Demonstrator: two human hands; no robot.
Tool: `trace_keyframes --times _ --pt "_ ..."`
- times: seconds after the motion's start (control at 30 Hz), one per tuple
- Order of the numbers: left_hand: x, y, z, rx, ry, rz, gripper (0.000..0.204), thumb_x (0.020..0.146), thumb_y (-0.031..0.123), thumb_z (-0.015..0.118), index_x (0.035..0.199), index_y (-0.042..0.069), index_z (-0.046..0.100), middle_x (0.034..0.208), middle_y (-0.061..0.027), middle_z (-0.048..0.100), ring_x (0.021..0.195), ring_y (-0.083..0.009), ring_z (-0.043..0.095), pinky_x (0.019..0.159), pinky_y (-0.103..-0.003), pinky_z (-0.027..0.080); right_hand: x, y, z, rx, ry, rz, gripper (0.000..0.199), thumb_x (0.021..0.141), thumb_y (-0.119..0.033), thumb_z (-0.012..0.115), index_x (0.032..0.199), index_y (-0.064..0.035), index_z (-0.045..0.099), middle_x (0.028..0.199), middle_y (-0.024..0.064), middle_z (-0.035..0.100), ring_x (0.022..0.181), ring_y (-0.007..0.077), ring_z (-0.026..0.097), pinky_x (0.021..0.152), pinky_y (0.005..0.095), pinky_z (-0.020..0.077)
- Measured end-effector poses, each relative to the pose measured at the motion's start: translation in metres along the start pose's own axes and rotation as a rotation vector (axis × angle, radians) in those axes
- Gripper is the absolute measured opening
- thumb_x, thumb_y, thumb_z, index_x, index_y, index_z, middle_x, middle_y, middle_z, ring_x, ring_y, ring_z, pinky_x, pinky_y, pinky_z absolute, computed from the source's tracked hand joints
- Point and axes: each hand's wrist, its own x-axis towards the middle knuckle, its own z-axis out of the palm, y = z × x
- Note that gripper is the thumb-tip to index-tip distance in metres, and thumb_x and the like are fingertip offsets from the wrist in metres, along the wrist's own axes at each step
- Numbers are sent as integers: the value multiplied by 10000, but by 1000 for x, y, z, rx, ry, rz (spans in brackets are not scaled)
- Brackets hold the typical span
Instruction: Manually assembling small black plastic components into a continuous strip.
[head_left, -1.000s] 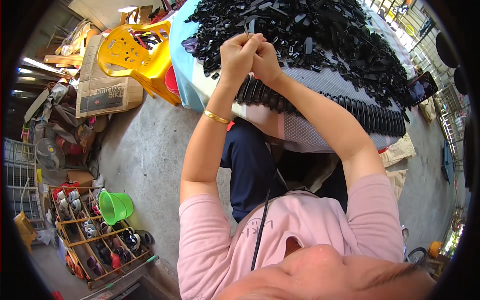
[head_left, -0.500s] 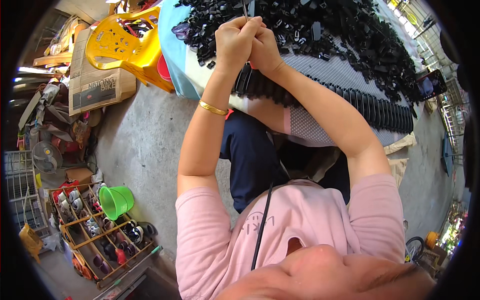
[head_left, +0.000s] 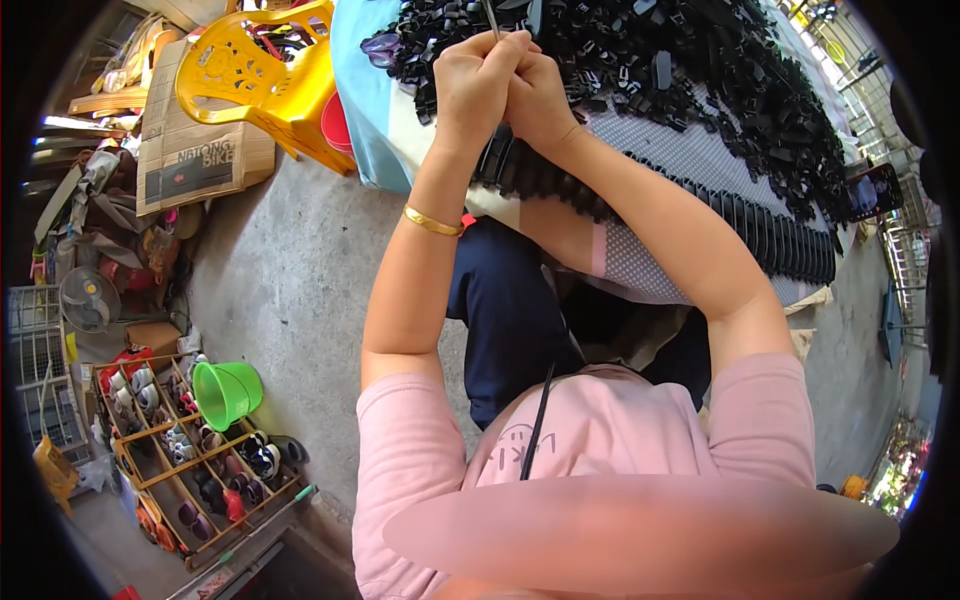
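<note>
My left hand (head_left: pixel 476 82) and my right hand (head_left: pixel 538 98) are pressed together above the near edge of a cloth-covered table (head_left: pixel 640 255). Both are closed around a small black plastic part with a thin grey strip (head_left: pixel 491 17) sticking up from between the fingers. A gold bangle (head_left: pixel 432 222) sits on my left forearm. A big heap of small black plastic parts (head_left: pixel 700 70) covers the table beyond my hands. A row of the black parts stacked side by side (head_left: pixel 770 235) runs along the table's near edge.
A yellow plastic chair (head_left: pixel 262 72) and a cardboard box (head_left: pixel 200 160) stand to the left of the table. On the concrete floor lower left are a green bucket (head_left: pixel 226 392), a wooden shoe rack (head_left: pixel 190 470) and a fan (head_left: pixel 88 298). A phone (head_left: pixel 873 190) lies at the table's right end.
My joined hands have stayed together on the same part and have drifted slightly up and away, towards the heap. The view has tilted a little with my head.
</note>
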Motion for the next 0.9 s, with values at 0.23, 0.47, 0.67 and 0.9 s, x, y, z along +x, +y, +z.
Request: trace_keyframes --times 0.23,0.47,0.67,0.9 --pt "1 6 2 66 -13 35 257 778 237 602 751 -5 682 595 -58 628 541 -83 552 506 -230 443 1 -1 -3 53 2 13 283 846 -171 514 655 30 574 565 15 557 534 70 513 465 233 398" --pt "9 8 -12 85 11 1 278 778 266 607 766 1 691 563 -51 609 494 -77 538 451 -222 428 9 -1 8 98 -54 103 290 848 -175 532 644 28 570 560 10 548 522 55 499 457 218 389" --pt "12 -1 -14 38 33 39 266 783 251 591 758 6 691 586 -56 622 497 -80 545 433 -223 427 13 9 9 23 -57 44 276 843 -185 533 698 44 583 571 22 555 568 64 508 503 239 406" --pt "8 -6 -21 -58 42 -38 261 789 235 594 763 -9 683 572 -41 602 466 -77 529 408 -220 407 15 6 15 -13 -85 46 270 839 -182 526 708 44 595 567 65 574 557 79 525 503 249 418"
